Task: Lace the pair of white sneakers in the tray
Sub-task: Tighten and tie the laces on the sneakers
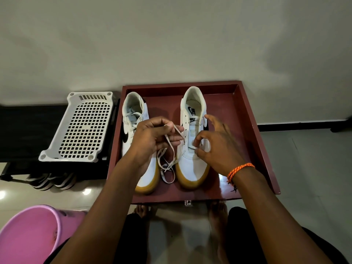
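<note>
Lacing of the right-hand sneaker (192,149) in the maroon tray (247,119) appears just begun: left hand (150,138) grip closed on the lace (171,147), right hand (215,147) pinching its end at a low eyelet; next, thread through.

On the right sneaker (192,149) in front of me, "NIKE" reads on the tongue label (192,119), and again, I think, beside the swoosh on its insole (192,110). The left sneaker (133,130) shows only a black swoosh.
</note>
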Motion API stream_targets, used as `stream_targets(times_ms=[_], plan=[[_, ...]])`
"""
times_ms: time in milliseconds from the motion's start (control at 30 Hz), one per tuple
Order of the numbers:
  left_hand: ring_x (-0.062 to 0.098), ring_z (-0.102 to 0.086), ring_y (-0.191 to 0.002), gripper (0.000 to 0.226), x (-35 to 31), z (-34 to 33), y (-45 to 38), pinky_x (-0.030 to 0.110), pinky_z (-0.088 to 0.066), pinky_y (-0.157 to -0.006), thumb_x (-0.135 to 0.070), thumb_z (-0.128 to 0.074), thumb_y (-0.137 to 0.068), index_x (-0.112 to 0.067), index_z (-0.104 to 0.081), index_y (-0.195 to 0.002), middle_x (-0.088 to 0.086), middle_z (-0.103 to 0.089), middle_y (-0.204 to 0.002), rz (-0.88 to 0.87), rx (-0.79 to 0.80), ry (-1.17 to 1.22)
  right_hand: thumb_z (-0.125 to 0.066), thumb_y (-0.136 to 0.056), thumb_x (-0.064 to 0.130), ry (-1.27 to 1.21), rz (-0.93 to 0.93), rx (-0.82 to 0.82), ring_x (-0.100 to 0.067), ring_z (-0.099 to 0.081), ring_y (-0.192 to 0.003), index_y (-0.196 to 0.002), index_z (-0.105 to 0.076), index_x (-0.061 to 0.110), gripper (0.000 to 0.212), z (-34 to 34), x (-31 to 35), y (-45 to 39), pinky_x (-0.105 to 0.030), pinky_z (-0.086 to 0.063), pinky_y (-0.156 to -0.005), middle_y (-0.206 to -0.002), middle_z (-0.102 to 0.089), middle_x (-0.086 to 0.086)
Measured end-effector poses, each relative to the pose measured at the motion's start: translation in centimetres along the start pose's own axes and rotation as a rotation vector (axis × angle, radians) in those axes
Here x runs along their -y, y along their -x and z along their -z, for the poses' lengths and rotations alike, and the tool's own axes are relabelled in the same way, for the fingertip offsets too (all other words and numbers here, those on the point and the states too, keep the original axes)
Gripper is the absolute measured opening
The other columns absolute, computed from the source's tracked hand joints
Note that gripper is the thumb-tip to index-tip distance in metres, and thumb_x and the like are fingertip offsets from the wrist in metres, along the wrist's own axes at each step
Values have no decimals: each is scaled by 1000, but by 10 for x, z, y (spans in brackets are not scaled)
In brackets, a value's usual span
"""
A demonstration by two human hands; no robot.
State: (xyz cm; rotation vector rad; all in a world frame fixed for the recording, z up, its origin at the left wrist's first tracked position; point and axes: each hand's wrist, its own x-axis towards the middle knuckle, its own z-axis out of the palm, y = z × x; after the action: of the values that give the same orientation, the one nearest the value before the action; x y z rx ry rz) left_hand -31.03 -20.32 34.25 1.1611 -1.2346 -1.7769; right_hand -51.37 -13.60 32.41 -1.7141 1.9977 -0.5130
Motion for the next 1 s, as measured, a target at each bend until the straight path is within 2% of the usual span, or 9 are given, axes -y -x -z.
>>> stream_targets(times_ms=[133, 267, 333, 400, 533, 667, 800, 867, 1000], plan=[[36, -75, -76, 25, -3, 1, -2, 47, -64, -82, -12, -56, -107, -3, -62, -85, 24, -78, -110, 38, -66, 53, -85, -80, 24, -8, 4, -21, -21, -29, -146, -90, -71, 34, 20, 0, -1, 2, -49, -44, -110, -164, -28, 10], [21, -72, -70, 26, 10, 8, -11, 43, -59, -78, -14, -59, -106, -12, -66, -82, -2, -77, -79, -174, -266, -478, -84, -79, 25, -17, 141, -154, -13, -39, -113, -97, -73, 36, 23, -11, 8, 3, -40, -49, -92, -124, -46, 9], [7, -68, -76, 16, 18, 8, -12, 34, -53, -73, -12, -62, -101, -19, -69, -89, -9, -72, -82, -300, -315, -766, -79, -83, 27, 17, 225, -133, -14, -42, -104, -107, -74, 34, 25, -20, 17, 6, -38, -46, -86, -108, -47, 9], [5, -65, -83, 14, 22, 5, -11, 30, -50, -76, -9, -64, -97, -21, -70, -98, -11, -69, -92, -377, -309, -862, -73, -85, 31, 138, 271, -43, -19, -45, -105, -116, -71, 29, 32, -31, 24, 11, -42, -46, -88, -105, -48, 6], [11, -66, -93, 15, 23, 2, -16, 33, -52, -84, -12, -65, -94, -22, -75, -99, -9, -70, -99, -474, -290, -891, -69, -90, 28, 230, 305, -33, -21, -47, -105, -106, -74, 28, 16, -38, 25, 12, -42, -44, -85, -102, -50, 6], [7, -72, -91, 20, 23, -3, -14, 27, -56, -84, -15, -62, -102, -21, -81, -98, -11, -77, -96, -388, -168, -709, -75, -91, 22, 185, 358, -143, -21, -56, -94, -94, -75, 23, 4, -36, 23, 7, -42, -49, -75, -91, -57, 6], [11, -74, -92, 25, 23, -6, -13, 26, -58, -84, -6, -58, -106, -16, -82, -102, -7, -79, -95, -322, -67, -592, -69, -100, 27, 153, 322, -192, -19, -55, -85, -101, -64, 17, 12, -39, 21, 4, -37, -47, -63, -97, -53, 3], [19, -74, -89, 27, 22, -6, -12, 30, -59, -83, -5, -56, -107, -15, -81, -104, -2, -79, -96, -265, -43, -537, -60, -105, 29, 134, 327, -127, -20, -54, -89, -108, -59, 17, 13, -44, 19, 4, -40, -48, -66, -103, -50, 2], [33, -74, -95, 29, 23, -6, -11, 55, -63, -86, -8, -53, -109, -17, -80, -106, 0, -79, -97, -184, -7, -501, -57, -106, 34, 119, 355, 37, -20, -49, -110, -123, -63, 26, 19, -45, 15, 6, -41, -44, -84, -123, -48, 2]])
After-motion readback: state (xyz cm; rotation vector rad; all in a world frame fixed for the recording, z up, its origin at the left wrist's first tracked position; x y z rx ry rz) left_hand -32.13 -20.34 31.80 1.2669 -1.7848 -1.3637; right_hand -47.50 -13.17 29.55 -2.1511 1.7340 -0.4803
